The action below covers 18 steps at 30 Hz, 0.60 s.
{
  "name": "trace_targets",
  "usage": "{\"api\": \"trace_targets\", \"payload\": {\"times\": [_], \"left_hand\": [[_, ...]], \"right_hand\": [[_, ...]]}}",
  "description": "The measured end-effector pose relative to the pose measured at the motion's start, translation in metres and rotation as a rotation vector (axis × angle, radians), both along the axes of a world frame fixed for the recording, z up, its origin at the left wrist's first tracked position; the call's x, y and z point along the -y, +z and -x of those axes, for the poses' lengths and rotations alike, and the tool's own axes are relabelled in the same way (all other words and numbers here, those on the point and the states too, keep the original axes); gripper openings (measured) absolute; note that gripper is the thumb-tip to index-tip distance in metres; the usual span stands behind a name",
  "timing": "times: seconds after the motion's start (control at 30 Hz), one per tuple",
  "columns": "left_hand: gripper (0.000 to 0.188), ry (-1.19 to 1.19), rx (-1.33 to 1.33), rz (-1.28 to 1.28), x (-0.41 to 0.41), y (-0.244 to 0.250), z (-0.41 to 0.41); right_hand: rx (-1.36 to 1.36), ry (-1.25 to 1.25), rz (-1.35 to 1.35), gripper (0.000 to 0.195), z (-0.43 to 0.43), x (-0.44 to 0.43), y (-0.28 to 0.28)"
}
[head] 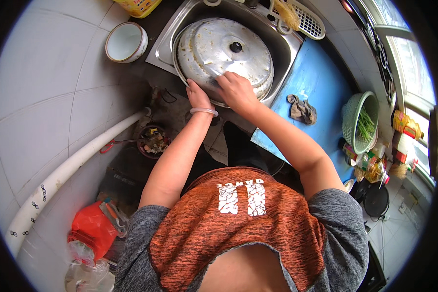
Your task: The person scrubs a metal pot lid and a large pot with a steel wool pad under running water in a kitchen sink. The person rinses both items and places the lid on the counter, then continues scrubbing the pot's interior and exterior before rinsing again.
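A large domed metal lid [208, 47] with a black knob [235, 46] lies in the stainless steel sink [284, 60], its surface wet-looking and spotted with brown residue. My left hand [198, 95], with a pale bangle at the wrist, holds the lid's near rim at the left. Bent over the lid's near side, my right hand [235, 87] presses a small dark thing, perhaps a scouring pad, against the metal; the fingers mostly hide it. Right of the sink, a crumpled brown cloth [302, 110] rests on the blue board [321, 78].
A white bowl [126, 42] stands left of the sink. A white plastic rack [310, 22] sits at its far right corner. On the right are a green colander [356, 122] with green stalks and several bottles. A scrap-filled bin [153, 141] and a white pipe [76, 169] are at lower left.
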<state>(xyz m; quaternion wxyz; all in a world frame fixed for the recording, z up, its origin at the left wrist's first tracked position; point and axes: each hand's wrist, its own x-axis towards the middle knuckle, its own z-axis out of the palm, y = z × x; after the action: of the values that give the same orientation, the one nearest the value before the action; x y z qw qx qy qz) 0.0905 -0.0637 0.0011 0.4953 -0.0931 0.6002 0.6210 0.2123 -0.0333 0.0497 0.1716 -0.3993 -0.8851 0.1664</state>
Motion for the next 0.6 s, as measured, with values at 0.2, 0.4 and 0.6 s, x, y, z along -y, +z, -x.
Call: {"api": "trace_targets", "payload": {"times": [0.2, 0.4, 0.6], "left_hand": [[0.077, 0.058, 0.227, -0.113, 0.007, 0.009, 0.009], [0.087, 0.003, 0.568, -0.368, 0.020, 0.002, 0.042], [0.070, -0.112, 0.507, -0.404, 0.018, -0.004, 0.031]], "right_hand": [[0.078, 0.032, -0.043, 0.017, 0.142, -0.088, -0.004], [0.064, 0.184, -0.184, 0.017, 0.091, -0.002, -0.001], [0.207, -0.044, 0.134, 0.014, -0.041, 0.059, 0.023]]}}
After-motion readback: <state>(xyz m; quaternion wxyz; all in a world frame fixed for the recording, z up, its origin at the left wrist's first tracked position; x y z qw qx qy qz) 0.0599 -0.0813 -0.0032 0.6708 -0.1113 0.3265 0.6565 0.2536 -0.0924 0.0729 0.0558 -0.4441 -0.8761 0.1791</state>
